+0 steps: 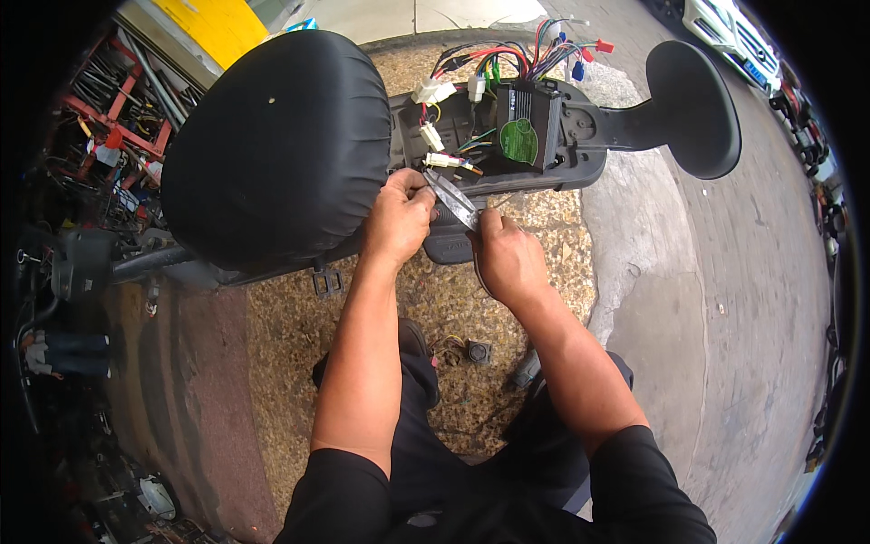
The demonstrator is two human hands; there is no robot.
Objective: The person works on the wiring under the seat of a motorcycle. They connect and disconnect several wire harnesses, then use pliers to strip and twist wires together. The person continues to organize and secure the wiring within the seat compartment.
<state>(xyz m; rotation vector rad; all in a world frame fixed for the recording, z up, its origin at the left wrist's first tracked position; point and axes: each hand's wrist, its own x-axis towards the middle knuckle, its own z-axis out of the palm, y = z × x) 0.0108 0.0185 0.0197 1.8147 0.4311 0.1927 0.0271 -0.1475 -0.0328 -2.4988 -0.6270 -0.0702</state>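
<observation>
Head view: both hands meet over the near edge of a black open tray [580, 172], just to the right of a padded black seat [281, 154]. The left forearm [361, 349] rises almost straight from the lower edge, leaning slightly right. The left hand [399, 222] shows its back, with thumb and fingers bent and drawn together at the tip of a metal tool [453, 198]; whatever lies between them is too small to tell.

The right forearm [571, 354] slants up and leftward. The right hand [509, 258] is curled, its fingers clamped on the tool's lower end. The tool lies diagonally between the hands, its narrow tip toward the left hand, and just below a white connector [441, 160].

Beyond, a finned dark box [528, 127] sits in the tray beside coloured wires [507, 56]. Below the hands, a small square black part [479, 352] rests on pebbled ground [299, 381].
</observation>
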